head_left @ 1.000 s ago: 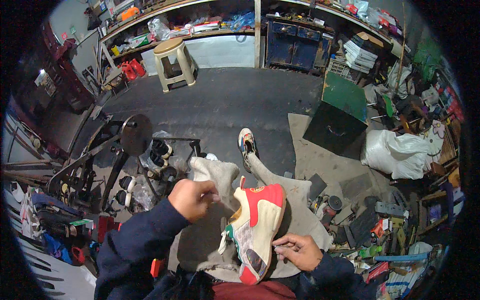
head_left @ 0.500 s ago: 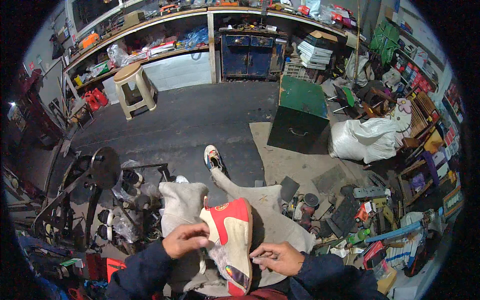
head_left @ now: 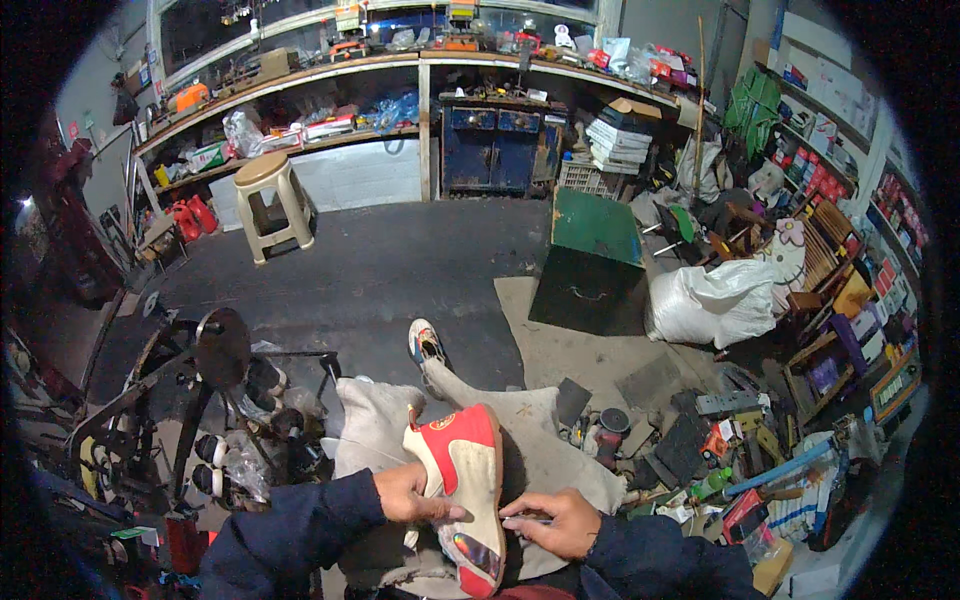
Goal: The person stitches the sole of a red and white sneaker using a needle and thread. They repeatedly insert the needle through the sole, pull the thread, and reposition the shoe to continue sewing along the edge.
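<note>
A cream and red sneaker [head_left: 462,455] lies on its side across my lap, its heel away from me and its toe, with a dark shiny patch, near me. My left hand [head_left: 412,494] grips it, the thumb pressed on the upper and the other fingers mostly hidden. At the edge of the sole my right hand [head_left: 562,522] is pinched closed around something thin, too small to make out, with its fingertips close to the sneaker's side. A grey cloth [head_left: 570,460] covers my legs beneath the sneaker.
A black machine with a round plate [head_left: 222,347] stands at the left, by several shoes. Tools and parts, including a green bottle [head_left: 712,483], clutter the right. Farther off are a plastic stool [head_left: 275,210], a green box [head_left: 590,255] and a white sack [head_left: 710,300].
My left hand has moved from beside the sneaker onto its upper and now grips it. The right hand stays pinched at the sole edge. The view has tilted up slightly.
</note>
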Demonstrator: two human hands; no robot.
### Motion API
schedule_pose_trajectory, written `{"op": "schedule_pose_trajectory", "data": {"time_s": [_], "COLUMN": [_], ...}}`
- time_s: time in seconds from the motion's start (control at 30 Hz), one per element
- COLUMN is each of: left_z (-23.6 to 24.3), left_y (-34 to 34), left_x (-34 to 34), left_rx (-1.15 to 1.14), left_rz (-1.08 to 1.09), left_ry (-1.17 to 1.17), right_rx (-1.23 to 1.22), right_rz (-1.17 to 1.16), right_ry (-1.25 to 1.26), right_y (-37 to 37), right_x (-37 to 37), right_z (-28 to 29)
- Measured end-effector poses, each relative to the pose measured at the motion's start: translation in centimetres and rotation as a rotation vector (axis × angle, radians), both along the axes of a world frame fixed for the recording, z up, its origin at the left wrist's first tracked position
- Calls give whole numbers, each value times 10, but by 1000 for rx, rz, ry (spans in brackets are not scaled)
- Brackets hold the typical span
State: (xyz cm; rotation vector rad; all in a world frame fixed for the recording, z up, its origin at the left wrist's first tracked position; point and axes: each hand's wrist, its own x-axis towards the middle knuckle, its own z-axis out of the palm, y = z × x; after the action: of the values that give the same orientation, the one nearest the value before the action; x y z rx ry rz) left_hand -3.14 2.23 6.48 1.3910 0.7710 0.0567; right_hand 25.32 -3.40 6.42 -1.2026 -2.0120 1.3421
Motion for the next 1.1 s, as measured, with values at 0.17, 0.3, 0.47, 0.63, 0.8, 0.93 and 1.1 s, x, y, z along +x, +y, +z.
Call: {"op": "schedule_pose_trajectory", "data": {"time_s": [0.17,0.3,0.47,0.63,0.8,0.93,1.1], "left_z": [11,7,-16,-30,-34,-37,-37], "left_y": [9,7,-5,-11,-15,-14,-15], "left_x": [-20,-36,-35,-28,-25,-24,-24], "left_rx": [218,276,227,497,469,519,435], "left_rz": [127,155,277,320,382,373,411], "left_ry": [-110,-79,-40,-89,-62,-44,-70], "right_rx": [490,514,532,363,255,-266,-49], "right_rz": [18,59,101,145,201,269,309], "right_ry": [-6,21,46,-38,-186,-62,-123], "right_y": [26,42,46,51,65,85,92], "right_x": [-17,-33,-40,-33,-40,-38,-38], "right_z": [6,-7,-26,-28,-31,-37,-46]}}
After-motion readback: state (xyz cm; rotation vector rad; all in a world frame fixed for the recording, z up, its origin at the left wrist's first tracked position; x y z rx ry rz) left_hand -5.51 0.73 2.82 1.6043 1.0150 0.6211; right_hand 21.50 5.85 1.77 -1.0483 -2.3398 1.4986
